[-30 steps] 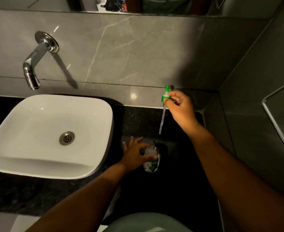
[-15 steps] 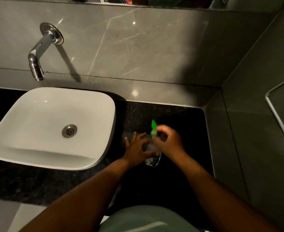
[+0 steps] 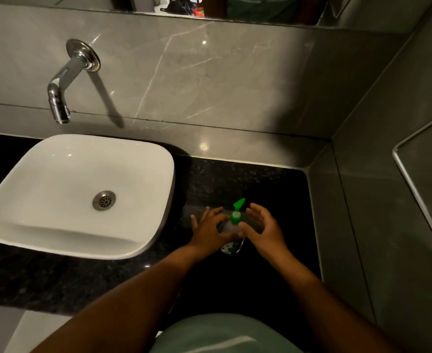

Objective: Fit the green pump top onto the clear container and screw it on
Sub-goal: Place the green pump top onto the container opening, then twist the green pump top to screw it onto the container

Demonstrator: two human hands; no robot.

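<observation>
Green pump top [image 3: 236, 215] sits on the neck of the clear container [image 3: 231, 247], upright, nozzle [image 3: 239, 202] angled up and toward the back wall. Pump is bright green, glossy, short collar under the spout. Container is see-through plastic, rounded base, with a green-and-white label patch low on its near side; contents can't be made out. It stands on the black speckled counter [image 3: 260, 179], just right of the white basin [image 3: 82, 194], well clear of the wall.

Left hand [image 3: 210, 231] wraps the container's left side, fingers spread and curled around it, thumb across the front — it has hold of the body. Right hand [image 3: 262, 226] is cupped beside the pump, fingers loosely open and arched; thumb tip looks to be touching the collar, the other fingers are off it. Not a closed grip.

Whether the collar is threaded down fully can't be told; hands hide the joint.

Chrome tap [image 3: 64, 82] juts from the grey marble wall above the basin. Drain [image 3: 104, 200] in the basin centre.
</observation>
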